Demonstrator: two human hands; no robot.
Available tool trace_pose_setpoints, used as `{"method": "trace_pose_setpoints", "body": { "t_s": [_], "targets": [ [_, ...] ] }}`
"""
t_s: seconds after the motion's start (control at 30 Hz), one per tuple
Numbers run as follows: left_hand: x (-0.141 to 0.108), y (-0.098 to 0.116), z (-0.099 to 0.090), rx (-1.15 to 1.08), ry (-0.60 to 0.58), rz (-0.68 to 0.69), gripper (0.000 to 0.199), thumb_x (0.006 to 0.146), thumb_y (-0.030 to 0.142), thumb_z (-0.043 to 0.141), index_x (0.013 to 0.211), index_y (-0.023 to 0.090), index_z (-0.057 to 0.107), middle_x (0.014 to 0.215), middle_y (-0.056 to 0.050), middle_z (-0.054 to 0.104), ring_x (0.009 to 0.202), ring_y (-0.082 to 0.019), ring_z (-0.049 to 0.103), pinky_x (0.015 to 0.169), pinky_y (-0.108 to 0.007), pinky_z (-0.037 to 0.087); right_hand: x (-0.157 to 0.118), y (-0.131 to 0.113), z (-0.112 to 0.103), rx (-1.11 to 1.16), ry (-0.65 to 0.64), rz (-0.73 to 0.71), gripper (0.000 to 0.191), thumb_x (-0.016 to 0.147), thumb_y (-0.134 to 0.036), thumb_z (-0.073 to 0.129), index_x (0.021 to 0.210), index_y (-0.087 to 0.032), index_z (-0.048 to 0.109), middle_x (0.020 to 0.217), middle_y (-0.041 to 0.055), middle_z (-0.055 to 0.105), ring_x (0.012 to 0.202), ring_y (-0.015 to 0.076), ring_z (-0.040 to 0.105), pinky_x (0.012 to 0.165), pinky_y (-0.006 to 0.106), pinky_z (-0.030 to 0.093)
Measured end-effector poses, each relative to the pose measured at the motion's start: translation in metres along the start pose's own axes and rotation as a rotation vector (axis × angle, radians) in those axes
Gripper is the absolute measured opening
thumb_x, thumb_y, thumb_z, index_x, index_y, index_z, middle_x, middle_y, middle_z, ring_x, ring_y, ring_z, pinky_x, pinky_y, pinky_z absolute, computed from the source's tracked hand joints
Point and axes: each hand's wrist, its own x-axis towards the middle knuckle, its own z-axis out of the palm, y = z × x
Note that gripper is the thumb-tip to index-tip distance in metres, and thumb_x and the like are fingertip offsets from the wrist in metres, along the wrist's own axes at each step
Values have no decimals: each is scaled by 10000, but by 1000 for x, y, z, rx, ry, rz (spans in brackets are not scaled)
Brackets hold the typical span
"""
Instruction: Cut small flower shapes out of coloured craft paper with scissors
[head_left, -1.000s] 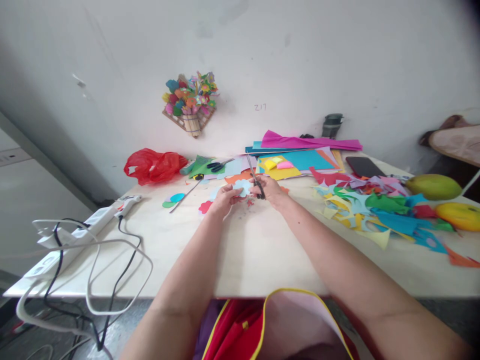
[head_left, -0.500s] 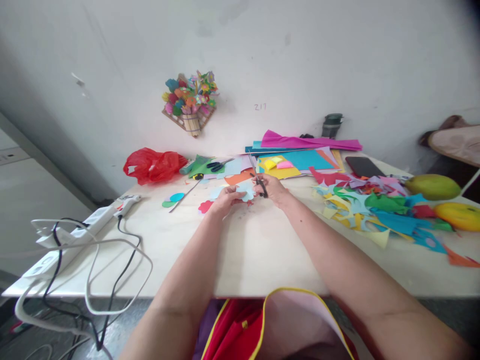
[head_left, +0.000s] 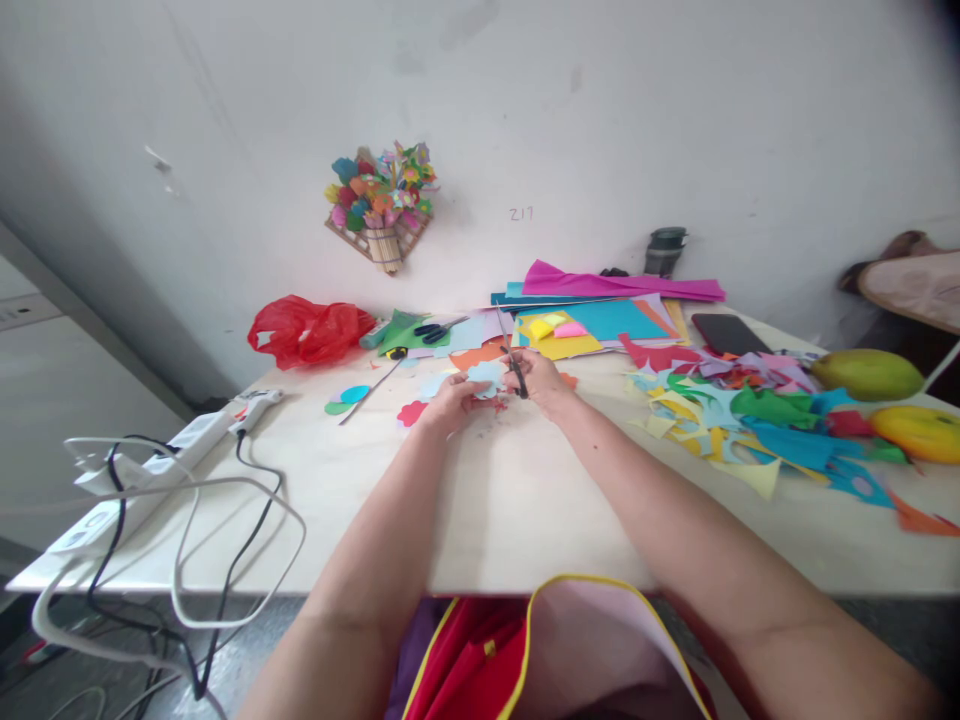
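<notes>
A light blue paper flower [head_left: 486, 374] with a scalloped edge is pinched in my left hand [head_left: 451, 402] over the middle of the table. My right hand [head_left: 541, 380] is closed around the dark handles of a pair of scissors [head_left: 513, 360], whose blades point up and away, just right of the paper. Beside my left hand lies a red paper flower [head_left: 411, 413]. Small paper snippets [head_left: 491, 425] are scattered on the tabletop below the hands. An orange paper piece [head_left: 478, 355] lies just beyond them.
Coloured paper scraps [head_left: 720, 410] spread at the right, near a phone [head_left: 727, 334] and two mango-like fruits [head_left: 866, 374]. Paper sheets [head_left: 600, 320] lie at the back. A red plastic bag [head_left: 307, 332] and a second pair of scissors [head_left: 435, 331] sit back left. A power strip [head_left: 142, 480] with cables is at the left.
The light blue paper flower has turned and shifted slightly upward in my left hand. My right hand with the scissors has moved a little left.
</notes>
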Motion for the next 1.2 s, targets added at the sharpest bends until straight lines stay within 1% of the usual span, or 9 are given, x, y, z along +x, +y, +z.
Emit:
{"method": "trace_pose_setpoints", "body": {
  "t_s": [0.07, 0.2, 0.37, 0.53, 0.67, 0.77, 0.87, 1.03, 1.2],
  "targets": [
    [-1, -1, -1, 3, 4, 19, 284, 560, 152, 835, 799, 106, 690, 741, -54, 717, 626, -165, 669, 696, -332, 585, -1, 0, 0, 2, -7, -12, 331, 535, -123, 758, 814, -191, 593, 545, -77, 564, 479, 87, 524, 478, 207, 431],
    [2, -2, -5, -12, 41, 81, 341, 534, 196, 867, 822, 103, 709, 746, -44, 725, 618, -159, 687, 701, -311, 579, -1, -1, -3, -17, -41, 1, 345, 541, -142, 775, 830, -191, 594, 532, -69, 586, 477, 94, 537, 452, 196, 398],
    [5, -2, -9, -16, 58, 117, 357, 557, 210, 899, 838, 113, 703, 778, -47, 739, 720, -178, 739, 740, -276, 571, 1, 1, -16, -95, -135, 54, 314, 596, -177, 763, 869, -178, 607, 550, -29, 637, 455, 122, 571, 408, 193, 335],
    [3, 1, -10, -15, 58, 106, 325, 611, 207, 890, 851, 109, 695, 833, -69, 752, 763, -194, 753, 724, -261, 575, 2, 0, -27, -196, -253, 44, 332, 603, -267, 832, 853, -158, 642, 552, -13, 645, 439, 117, 562, 367, 182, 258],
    [1, 3, -10, -9, 67, 82, 297, 636, 196, 875, 850, 106, 689, 836, -85, 754, 757, -203, 751, 676, -259, 578, -1, -6, -30, -261, -334, 43, 281, 628, -301, 840, 759, -171, 628, 548, -19, 640, 415, 89, 533, 342, 167, 259],
    [1, 3, -10, -17, 76, 83, 297, 642, 194, 874, 851, 106, 681, 829, -90, 749, 765, -208, 750, 668, -260, 576, -3, -9, -32, -305, -395, 34, 252, 704, -340, 795, 699, -178, 602, 563, -8, 652, 418, 78, 533, 332, 153, 269],
    [2, 4, -10, -12, 77, 83, 292, 657, 209, 869, 855, 105, 682, 845, -100, 751, 774, -217, 752, 675, -268, 577, -4, -10, -33, -334, -435, 12, 244, 770, -350, 744, 690, -178, 591, 597, 5, 670, 438, 76, 546, 335, 144, 293],
    [1, 3, -9, -38, 79, 89, 285, 656, 194, 863, 868, 101, 699, 860, -95, 754, 796, -214, 756, 738, -274, 579, -4, -8, -31, -402, -445, 8, 216, 819, -322, 699, 713, -166, 594, 607, 11, 663, 446, 79, 559, 334, 145, 304],
    [0, 3, -6, -104, 95, 104, 250, 669, 138, 833, 873, 85, 699, 866, -95, 751, 809, -211, 758, 803, -288, 583, -1, -4, -28, -416, -439, 9, 226, 788, -319, 736, 716, -171, 582, 600, 4, 657, 443, 84, 559, 324, 157, 302]
  ]
}}
